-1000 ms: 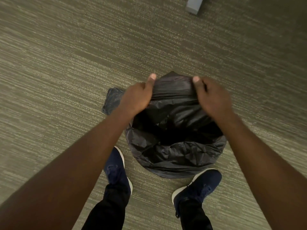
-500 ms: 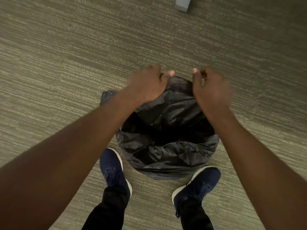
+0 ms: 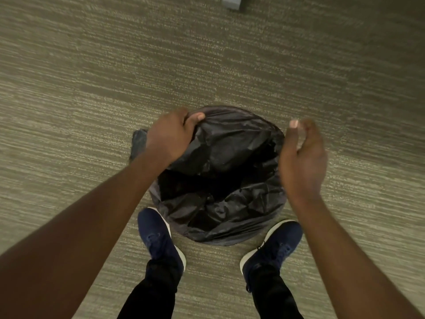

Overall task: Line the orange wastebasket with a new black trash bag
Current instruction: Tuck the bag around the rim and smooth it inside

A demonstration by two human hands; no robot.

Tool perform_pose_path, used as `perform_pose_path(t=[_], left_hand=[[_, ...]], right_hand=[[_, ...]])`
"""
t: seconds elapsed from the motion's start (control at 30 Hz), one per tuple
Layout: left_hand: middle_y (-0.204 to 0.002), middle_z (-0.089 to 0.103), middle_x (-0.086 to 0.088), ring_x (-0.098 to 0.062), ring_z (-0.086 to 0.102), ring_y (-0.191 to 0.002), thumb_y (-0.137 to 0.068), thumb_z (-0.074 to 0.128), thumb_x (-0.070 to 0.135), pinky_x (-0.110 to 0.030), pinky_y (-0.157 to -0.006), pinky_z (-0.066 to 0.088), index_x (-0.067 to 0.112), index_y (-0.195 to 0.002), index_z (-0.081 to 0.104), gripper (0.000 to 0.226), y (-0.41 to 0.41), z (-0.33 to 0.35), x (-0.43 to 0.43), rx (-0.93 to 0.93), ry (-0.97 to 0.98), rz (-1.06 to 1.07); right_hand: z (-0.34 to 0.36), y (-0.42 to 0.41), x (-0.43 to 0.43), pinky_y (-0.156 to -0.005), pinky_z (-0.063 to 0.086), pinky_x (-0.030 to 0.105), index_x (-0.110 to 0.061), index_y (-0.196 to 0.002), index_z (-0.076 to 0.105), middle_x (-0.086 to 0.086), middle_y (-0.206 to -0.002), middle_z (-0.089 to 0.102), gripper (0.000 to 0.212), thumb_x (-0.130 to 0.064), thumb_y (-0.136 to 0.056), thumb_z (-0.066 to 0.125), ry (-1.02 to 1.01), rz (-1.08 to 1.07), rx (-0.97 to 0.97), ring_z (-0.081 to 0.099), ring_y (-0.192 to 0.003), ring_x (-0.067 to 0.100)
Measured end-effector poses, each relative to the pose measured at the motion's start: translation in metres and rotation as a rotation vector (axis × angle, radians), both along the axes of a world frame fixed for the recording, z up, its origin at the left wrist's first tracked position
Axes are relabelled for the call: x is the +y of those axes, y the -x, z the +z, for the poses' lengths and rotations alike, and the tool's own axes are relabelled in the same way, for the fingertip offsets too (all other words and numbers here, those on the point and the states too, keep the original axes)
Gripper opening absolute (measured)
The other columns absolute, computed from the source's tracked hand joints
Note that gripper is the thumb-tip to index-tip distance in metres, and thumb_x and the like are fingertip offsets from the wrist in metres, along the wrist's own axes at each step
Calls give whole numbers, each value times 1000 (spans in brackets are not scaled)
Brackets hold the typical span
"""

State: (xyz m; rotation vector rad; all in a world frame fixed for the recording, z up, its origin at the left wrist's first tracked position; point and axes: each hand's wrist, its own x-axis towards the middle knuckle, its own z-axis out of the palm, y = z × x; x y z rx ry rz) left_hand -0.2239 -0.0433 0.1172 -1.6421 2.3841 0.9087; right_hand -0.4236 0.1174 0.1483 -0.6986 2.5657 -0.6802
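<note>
A black trash bag (image 3: 230, 162) is draped over a round wastebasket on the carpet; the bag hides the basket, and no orange shows. The bag's mouth gapes open toward me, dark inside. My left hand (image 3: 170, 137) grips the bag's rim at its far left, thumb on top of the plastic. My right hand (image 3: 302, 157) is at the bag's right edge, blurred, with fingers curled and thumb up. No plastic shows between its fingers, and I cannot tell whether it holds the rim.
A dark crumpled piece of plastic (image 3: 138, 143) lies on the carpet left of the basket, partly behind my left wrist. My two blue shoes (image 3: 158, 238) (image 3: 276, 247) stand just in front of the basket. A grey furniture foot (image 3: 232, 2) is at the top edge.
Both hands moved apart along the far rim, the right one swinging out to the right edge. The bag's rim is spread wider over the basket.
</note>
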Motion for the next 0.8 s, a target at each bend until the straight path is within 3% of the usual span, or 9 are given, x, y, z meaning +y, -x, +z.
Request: perform_pose_path(t=[0.1,0.17,0.23,0.4,0.47,0.53,0.63,0.7,0.8], left_hand=[[-67,49,-4,-28,46,-63,-103,37,56,-37,-58,32,14,-84,47,47,-18,-2,18,12,61,129],[-63,46,-1,-27,43,-61,-103,38,55,-36,-58,30,13,-82,47,47,-26,-5,25,21,72,176],[-62,46,0,-27,45,-59,-103,38,54,-35,-57,30,12,-82,50,49,-31,-5,28,52,80,200],[-67,51,-8,-27,44,-61,-103,41,51,-35,-58,29,11,-80,49,47,-34,-2,33,80,99,235],[-69,56,-16,-31,48,-61,-104,42,50,-35,-57,28,7,-82,53,49,-37,-3,36,95,122,251],[-74,63,-23,-40,57,-66,-104,42,48,-36,-57,27,2,-85,57,52,-38,-3,38,101,145,259],[-82,66,-28,-47,60,-77,-104,42,48,-37,-61,27,-1,-91,59,54,-39,-3,40,85,153,267],[-78,64,-25,-45,60,-75,-104,41,49,-36,-60,26,3,-86,55,51,-38,-2,40,94,141,273],[-70,57,-16,-34,53,-65,-104,40,50,-35,-59,27,12,-81,47,45,-39,-2,40,123,135,286]], right_hand=[[-13,-34,17,-107,45,49,-15,-145,47,10,-145,57,94,-83,-88,13,-157,-36,-142,54,-132,31],[-21,-32,9,-84,53,40,-13,-118,63,9,-110,70,85,-78,-92,15,-148,-115,-167,65,-103,31],[-15,-14,-5,-73,48,37,-8,-92,67,5,-79,65,77,-69,-98,21,-75,-272,-326,63,-80,28],[3,-12,20,-96,49,41,-12,-130,59,6,-116,69,70,-66,-100,26,87,-341,-242,62,-118,27],[6,-46,44,-104,44,38,-23,-138,53,-8,-132,62,69,-71,-96,26,100,-464,-305,56,-129,22],[0,-81,56,-101,45,34,-34,-127,59,-21,-118,61,62,-75,-93,29,134,-694,-503,58,-125,19],[-12,-85,58,-96,47,32,-26,-122,66,-11,-110,66,70,-78,-91,30,173,-1083,-710,63,-115,23],[-12,-70,64,-90,48,31,-22,-119,67,-7,-105,69,72,-77,-93,28,212,-1197,-752,65,-107,23],[-3,-77,75,-90,48,34,-21,-132,62,-1,-123,69,74,-74,-95,27,297,-1250,-721,65,-112,20]])
